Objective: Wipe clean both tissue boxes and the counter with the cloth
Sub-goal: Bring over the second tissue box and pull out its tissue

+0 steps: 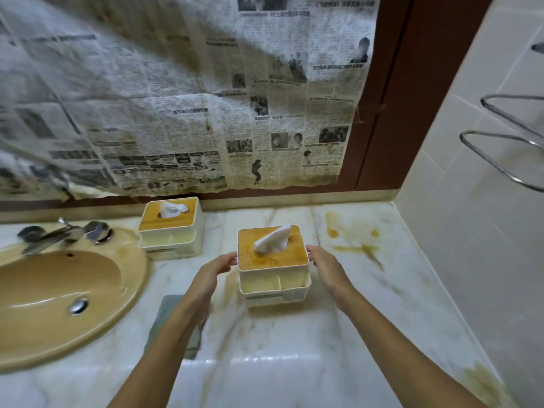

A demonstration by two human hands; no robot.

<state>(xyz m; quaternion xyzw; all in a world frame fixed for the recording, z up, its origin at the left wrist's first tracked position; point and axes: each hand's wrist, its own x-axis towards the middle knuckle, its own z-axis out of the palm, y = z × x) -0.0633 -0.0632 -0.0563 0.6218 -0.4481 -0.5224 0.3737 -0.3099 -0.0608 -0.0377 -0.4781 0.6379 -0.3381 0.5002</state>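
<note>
Both hands are out in front, the left hand (219,265) and the right hand (322,263), clasping the near tissue box (294,257) between them.

Around them the pale marble counter (294,348) runs wall to wall, marked with yellow-brown stains (353,240) that are thickest toward its back right corner and along its right edge. Yellowed newspaper (176,98) hangs over most of the back wall, with a dark brown frame (391,83) beside it. Pale tiles cover the right-hand wall (485,201), which carries a chrome wire rack (506,142). A tan oval sink (59,290) is set into the counter's left end, its chrome faucet (59,234) at the rim behind the bowl.

The far tissue box (170,228) stands at the back edge just right of the sink, a tissue poking from its wooden lid. The near one sits mid-counter, well apart from it, with the same wooden lid and white body. A grey-green cloth (166,310) lies flat near the sink's right rim, partly under the left forearm.

Each hand is half open: thumb up by the lid rim, fingers lightly bent against the side wall, left hand on the left side, right hand on the right. Whether the box is lifted or resting, I cannot tell.
</note>
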